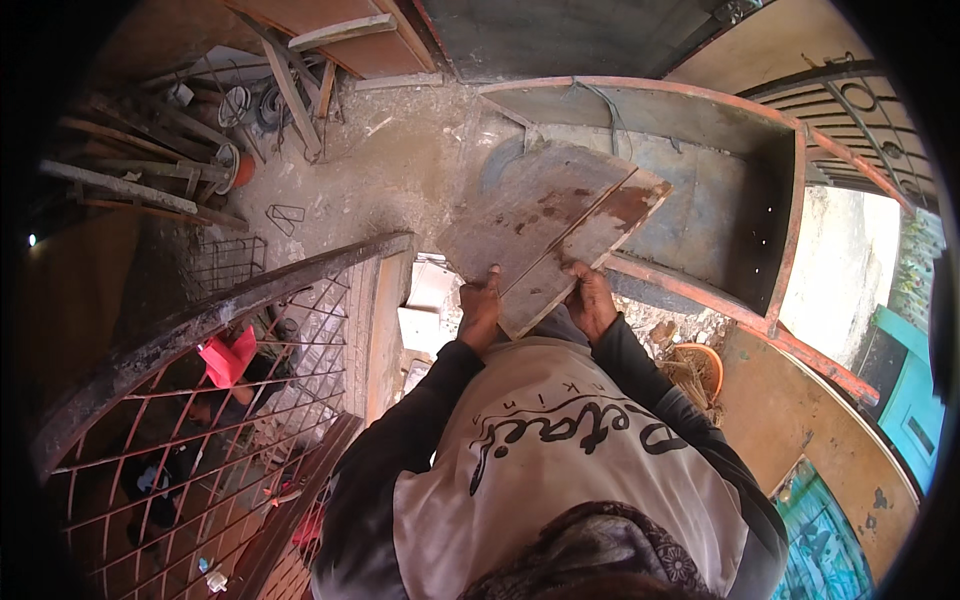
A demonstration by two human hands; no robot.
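Observation:
In front of my body I hold a worn wooden board, tilted, with dark reddish-brown stains and a long seam that sets off a narrower strip on its right. My left hand grips the near left edge, its thumb lying on top. On the right, near the corner of the strip, my right hand is closed with its thumb over the edge. Fingers under the wood are hidden. The board's far end overlaps a cart with a grey metal bed and rusty orange frame; whether they touch I cannot tell.
A rusty metal grille with a thick frame stands close on my left. Broken white pieces lie beside it. Stacked timber and an orange bucket are at the far left. An orange basin sits near my right elbow.

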